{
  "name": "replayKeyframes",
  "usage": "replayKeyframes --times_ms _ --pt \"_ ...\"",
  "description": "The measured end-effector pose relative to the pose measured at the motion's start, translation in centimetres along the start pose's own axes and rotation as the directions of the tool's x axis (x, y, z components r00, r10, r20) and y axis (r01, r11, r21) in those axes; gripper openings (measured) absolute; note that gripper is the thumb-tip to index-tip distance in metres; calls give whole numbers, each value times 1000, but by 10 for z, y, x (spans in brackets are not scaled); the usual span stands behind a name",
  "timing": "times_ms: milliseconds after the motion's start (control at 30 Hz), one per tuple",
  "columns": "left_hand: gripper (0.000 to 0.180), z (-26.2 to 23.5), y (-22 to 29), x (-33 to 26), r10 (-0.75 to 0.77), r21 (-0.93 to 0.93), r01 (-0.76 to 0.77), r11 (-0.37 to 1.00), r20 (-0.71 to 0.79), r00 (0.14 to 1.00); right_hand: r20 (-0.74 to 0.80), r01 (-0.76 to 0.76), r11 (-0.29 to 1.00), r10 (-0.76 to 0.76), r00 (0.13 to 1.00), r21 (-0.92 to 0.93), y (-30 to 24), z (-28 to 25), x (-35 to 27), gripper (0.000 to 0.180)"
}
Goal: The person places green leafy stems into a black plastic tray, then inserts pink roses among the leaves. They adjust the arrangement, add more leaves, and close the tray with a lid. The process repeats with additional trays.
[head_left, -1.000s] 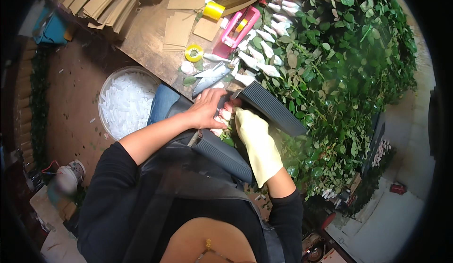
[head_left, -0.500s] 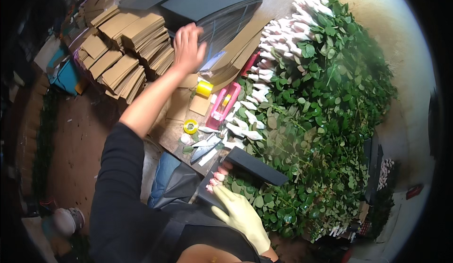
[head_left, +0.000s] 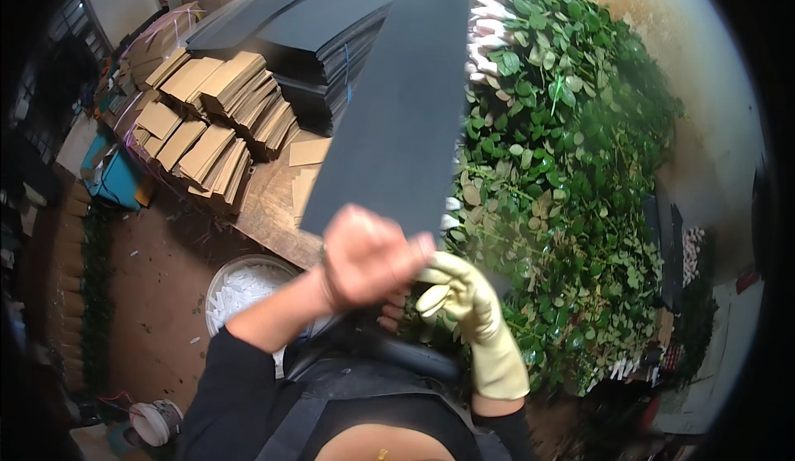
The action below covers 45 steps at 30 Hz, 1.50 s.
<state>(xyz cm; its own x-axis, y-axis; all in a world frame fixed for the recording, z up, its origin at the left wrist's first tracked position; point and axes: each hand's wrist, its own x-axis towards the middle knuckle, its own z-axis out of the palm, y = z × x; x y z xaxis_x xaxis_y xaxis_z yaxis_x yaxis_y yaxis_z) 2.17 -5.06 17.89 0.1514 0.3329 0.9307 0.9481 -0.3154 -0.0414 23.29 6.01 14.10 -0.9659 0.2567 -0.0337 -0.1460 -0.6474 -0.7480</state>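
Observation:
A large black cardboard sheet (head_left: 406,105) rises in front of me, its lower edge at my hands. My left hand (head_left: 368,254), bare and blurred, is closed at that edge, with the thumb toward the right. My right hand (head_left: 468,304), in a pale yellow rubber glove, has its fingers bent in a pinch at the sheet's lower right corner. The exact contact is partly hidden. Small pinkish shapes (head_left: 392,310) show below my hands, too covered to name. A blurred black piece (head_left: 410,355) lies against my lap.
Stacked black sheets (head_left: 331,18) and brown cardboard pieces (head_left: 224,88) fill the table's (head_left: 277,229) left and back. Leafy rose stems (head_left: 555,171) with white-wrapped heads (head_left: 493,22) pile up at the right. A round bin (head_left: 240,291) of white scraps stands below the table edge.
My left hand has come back from the stacks toward me, and the black sheet now stands before me. My gloved hand has risen from the pink roses to the sheet's corner.

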Motion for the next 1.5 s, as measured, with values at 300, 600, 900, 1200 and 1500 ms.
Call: replayKeyframes --times_ms 300,600,900,1200,1500 --pt "29 15 70 -137 -874 -31 917 398 289 389 -784 -506 791 55 619 -344 25 -53 -81 26" --pt "48 40 58 -213 -487 216 976 -28 850 -202 -342 -339 -91 19 939 -936 6 -43 -72 31" --pt "30 45 54 -149 -170 -113 487 866 850 499 -269 -324 10 531 803 -946 102 -106 -34 10" --pt "84 96 63 -197 73 -295 330 897 833 548 10 46 -89 367 930 -995 46 -62 -42 22" --pt "67 96 68 -209 -2 -326 321 889 699 715 -439 -364 -536 13 899 -762 24 -27 54 43"
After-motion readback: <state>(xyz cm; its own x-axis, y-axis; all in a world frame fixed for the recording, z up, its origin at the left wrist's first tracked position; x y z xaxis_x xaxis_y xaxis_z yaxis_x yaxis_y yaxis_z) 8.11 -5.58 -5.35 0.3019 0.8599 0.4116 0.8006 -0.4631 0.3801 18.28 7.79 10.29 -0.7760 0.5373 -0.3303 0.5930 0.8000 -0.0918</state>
